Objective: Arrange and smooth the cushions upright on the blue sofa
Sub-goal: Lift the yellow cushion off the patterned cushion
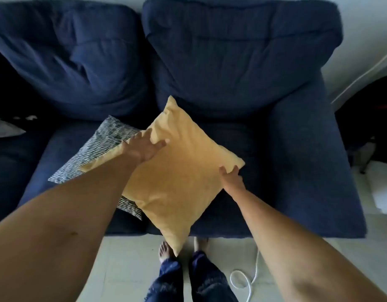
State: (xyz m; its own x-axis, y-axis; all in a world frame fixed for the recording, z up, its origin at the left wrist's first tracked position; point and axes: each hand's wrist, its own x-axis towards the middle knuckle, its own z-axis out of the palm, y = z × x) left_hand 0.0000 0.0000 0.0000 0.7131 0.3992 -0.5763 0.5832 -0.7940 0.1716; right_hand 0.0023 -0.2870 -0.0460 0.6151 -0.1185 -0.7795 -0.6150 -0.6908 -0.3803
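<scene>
Lying at the far left edge of the seat, a pale grey cushion (5, 127) shows only 1 soft corner. Beside it the blue sofa (305, 171) spreads in a dark, finely ribbed weave, with 2 plump back cushions creased and slumped against the wall. On the seat a striped cushion (105, 142), black-and-white in thin broken lines, lies flat and partly covered. The left hand (142, 147) presses palm down, fingers spread wide, on the upper left edge of the yellow cushion (177, 184), denting its cloth. That cushion is square, smooth and matte, turned like a diamond; it overlaps the striped one and its lowest corner hangs past the sofa's front edge above bare feet and dark jeans. The right hand (231, 179) grips the cushion's right edge near its corner, thumb on top, fingers underneath. On the pale tiled floor a thin white cord (244, 280) curls in a loop. No writing or label can be read.
</scene>
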